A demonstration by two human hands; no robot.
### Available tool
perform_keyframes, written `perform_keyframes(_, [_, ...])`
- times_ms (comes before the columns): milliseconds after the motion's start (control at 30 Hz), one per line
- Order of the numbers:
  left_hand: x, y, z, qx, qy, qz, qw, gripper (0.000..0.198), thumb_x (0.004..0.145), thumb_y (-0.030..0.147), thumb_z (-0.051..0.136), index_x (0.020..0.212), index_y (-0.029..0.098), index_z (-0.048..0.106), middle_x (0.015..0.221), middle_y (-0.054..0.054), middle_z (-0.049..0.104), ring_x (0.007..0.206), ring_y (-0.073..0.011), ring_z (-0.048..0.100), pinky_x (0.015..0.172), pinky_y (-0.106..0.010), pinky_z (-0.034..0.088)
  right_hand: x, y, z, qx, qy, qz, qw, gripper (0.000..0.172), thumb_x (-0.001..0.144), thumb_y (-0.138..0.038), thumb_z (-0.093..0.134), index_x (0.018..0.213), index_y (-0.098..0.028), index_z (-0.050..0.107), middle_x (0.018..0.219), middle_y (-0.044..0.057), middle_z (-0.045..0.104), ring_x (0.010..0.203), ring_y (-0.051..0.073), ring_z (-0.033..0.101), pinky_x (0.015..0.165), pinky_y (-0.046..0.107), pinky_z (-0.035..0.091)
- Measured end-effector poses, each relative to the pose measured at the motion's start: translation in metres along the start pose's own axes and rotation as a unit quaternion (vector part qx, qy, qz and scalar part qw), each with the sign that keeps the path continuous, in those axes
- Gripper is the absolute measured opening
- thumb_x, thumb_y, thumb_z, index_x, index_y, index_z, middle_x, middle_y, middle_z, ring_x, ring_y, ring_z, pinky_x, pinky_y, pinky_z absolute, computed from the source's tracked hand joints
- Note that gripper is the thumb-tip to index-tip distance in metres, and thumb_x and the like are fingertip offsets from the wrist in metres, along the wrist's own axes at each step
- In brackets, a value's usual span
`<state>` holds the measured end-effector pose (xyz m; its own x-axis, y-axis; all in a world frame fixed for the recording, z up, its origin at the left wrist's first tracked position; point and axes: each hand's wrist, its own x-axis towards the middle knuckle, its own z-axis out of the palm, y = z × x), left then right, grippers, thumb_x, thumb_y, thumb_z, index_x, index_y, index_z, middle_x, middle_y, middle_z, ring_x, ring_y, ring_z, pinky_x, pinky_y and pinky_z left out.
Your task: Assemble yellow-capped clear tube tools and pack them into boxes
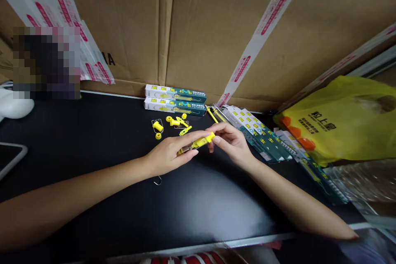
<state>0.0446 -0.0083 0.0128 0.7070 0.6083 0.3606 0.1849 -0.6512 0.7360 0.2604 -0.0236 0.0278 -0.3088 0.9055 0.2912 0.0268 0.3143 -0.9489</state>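
Note:
My left hand (165, 150) is closed around the clear tube of a small spring scale (199, 142), thumb below and fingers above. Yellow parts and a coil show inside the tube. The fingers of my right hand (233, 144) pinch the yellow cap at the tube's right end. Just beyond my hands lie loose yellow spools (158, 126), small yellow rings (158, 135) and flat yellow pieces (185, 130), with bent wires among them. A metal hook (158, 180) rests on the black table (123, 210), nearer to me than my left hand.
Two printed spring scale boxes (175, 107) are stacked at the back. Flattened boxes (260, 136) and clear tubes (219, 111) lie to the right. Beyond them is a yellow bag (334, 119) with orange items. A white-edged device (12, 156) sits far left. Cardboard (201, 29) walls the back.

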Motion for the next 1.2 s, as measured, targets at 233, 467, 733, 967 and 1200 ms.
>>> perform_keyframes(233, [0.000,0.001,0.002,-0.010,0.002,0.022,1.000,0.047,0.092,0.025,0.046,0.139,0.030,0.039,0.132,0.000,0.057,0.111,-0.0174,0.059,0.097,-0.029,0.043,0.000,0.002,0.004,0.012,0.020,0.021,1.000,0.028,0.079,-0.040,0.068,0.078,-0.018,0.051,0.071,-0.002,0.056,0.049,0.008,0.055,0.045,0.022,0.050])
perform_keyframes(467, [0.001,0.000,0.003,-0.006,0.011,0.013,1.000,0.048,0.091,0.024,0.047,0.139,0.028,0.040,0.128,0.000,0.059,0.112,-0.0182,0.058,0.097,-0.029,0.044,0.000,0.003,0.005,0.015,0.008,0.012,1.000,0.025,0.083,-0.040,0.064,0.091,-0.019,0.055,0.067,-0.003,0.055,0.051,0.009,0.056,0.045,0.022,0.051])
perform_keyframes(733, [0.000,-0.001,0.005,0.005,-0.003,0.038,0.999,0.049,0.092,0.024,0.049,0.139,0.029,0.040,0.127,-0.001,0.060,0.105,-0.0172,0.061,0.092,-0.027,0.046,-0.005,0.001,0.000,-0.187,-0.024,-0.063,0.980,0.023,0.094,-0.042,0.045,0.083,-0.022,0.045,0.072,-0.001,0.049,0.058,0.011,0.049,0.053,0.026,0.041])
perform_keyframes(967, [0.000,-0.002,0.009,0.024,-0.007,0.083,0.996,0.050,0.090,0.021,0.051,0.139,0.030,0.041,0.121,-0.001,0.065,0.100,-0.0162,0.064,0.089,-0.026,0.047,-0.007,0.005,0.004,-0.239,0.005,-0.079,0.968,0.048,0.097,-0.044,0.035,0.056,-0.020,0.035,0.052,-0.004,0.034,0.046,0.010,0.033,0.048,0.027,0.025])
perform_keyframes(1200, [-0.001,-0.001,0.004,0.004,-0.006,0.033,0.999,0.051,0.091,0.021,0.050,0.139,0.031,0.039,0.130,0.001,0.058,0.110,-0.0160,0.060,0.096,-0.027,0.043,-0.004,-0.001,-0.013,-0.270,-0.102,-0.124,0.949,0.027,0.097,-0.044,0.033,0.095,-0.020,0.045,0.086,0.005,0.051,0.074,0.017,0.049,0.069,0.032,0.040])
